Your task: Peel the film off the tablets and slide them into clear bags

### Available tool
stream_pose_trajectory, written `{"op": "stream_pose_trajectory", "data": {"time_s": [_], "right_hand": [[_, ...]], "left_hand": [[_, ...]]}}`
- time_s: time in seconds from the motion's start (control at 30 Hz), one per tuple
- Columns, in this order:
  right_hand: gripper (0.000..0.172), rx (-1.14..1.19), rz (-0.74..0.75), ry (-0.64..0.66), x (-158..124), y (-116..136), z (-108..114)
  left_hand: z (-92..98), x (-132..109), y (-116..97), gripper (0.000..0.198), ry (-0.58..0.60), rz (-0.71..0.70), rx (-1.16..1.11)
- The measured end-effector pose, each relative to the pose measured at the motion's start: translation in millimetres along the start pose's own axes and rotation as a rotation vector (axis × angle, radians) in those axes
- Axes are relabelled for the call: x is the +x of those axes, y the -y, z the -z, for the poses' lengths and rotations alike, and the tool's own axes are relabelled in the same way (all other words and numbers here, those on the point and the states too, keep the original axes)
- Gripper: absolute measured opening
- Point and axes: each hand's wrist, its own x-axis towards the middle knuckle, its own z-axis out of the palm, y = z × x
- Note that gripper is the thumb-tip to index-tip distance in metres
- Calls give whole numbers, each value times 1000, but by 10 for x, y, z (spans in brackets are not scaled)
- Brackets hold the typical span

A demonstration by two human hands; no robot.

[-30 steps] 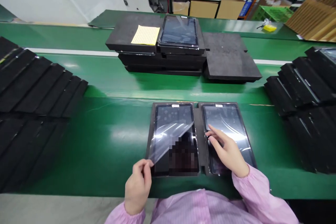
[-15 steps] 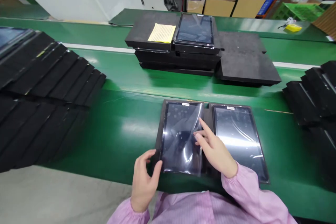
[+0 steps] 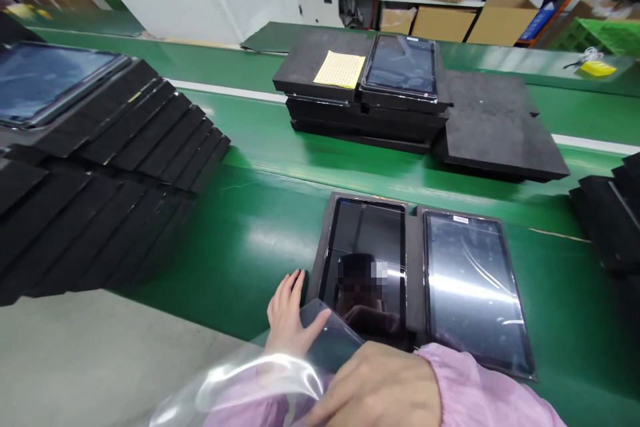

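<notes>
A clear plastic film (image 3: 265,373) curves up at the bottom of the view, over my left wrist. My right hand (image 3: 375,383) is closed on it, with its fingertips partly out of sight. My left hand (image 3: 290,320) has its fingers and thumb apart, beside the lower left of the left tablet (image 3: 367,233), partly behind the film. That tablet has a bare, glossy dark screen with reflections. The right tablet (image 3: 473,267) carries a wrinkled film and a white label. Both lie side by side in a black foam tray (image 3: 415,267).
Stacks of black foam trays (image 3: 165,120) stand at the left, with more (image 3: 607,213) at the right edge. Behind are foam blocks (image 3: 500,133), another tablet (image 3: 403,67) and a yellow sticker sheet (image 3: 340,69).
The film has come off the left tablet and moved toward me with my right hand. My left hand is a little further right, with its fingers pointing up. The view has shifted left.
</notes>
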Motion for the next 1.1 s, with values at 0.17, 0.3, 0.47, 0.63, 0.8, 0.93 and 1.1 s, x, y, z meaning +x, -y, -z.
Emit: {"op": "stream_pose_trajectory", "data": {"time_s": [0.17, 0.3, 0.47, 0.63, 0.8, 0.93, 1.1], "right_hand": [[34, 157, 135, 32, -114, -21, 112], [37, 159, 68, -13, -166, 71, 220], [61, -115, -209, -419, -336, 66, 397], [40, -380, -486, -963, -815, -157, 589], [28, -382, -661, -1202, -1333, -164, 715], [24, -382, -722, -1318, -1587, -66, 685], [19, -366, -714, -1495, -1787, -5, 608]], "left_hand": [[14, -35, -23, 65, 47, 39, -21], [2, -30, -8, 70, 46, 55, -16], [25, -43, -148, 94, -68, 32, -9], [107, 33, -542, 75, -162, -247, 138], [28, 169, -1032, 56, 104, -701, 88], [-110, 130, -1410, 56, 349, -954, -57], [-228, 91, -1624, 39, 458, -978, -130]]}}
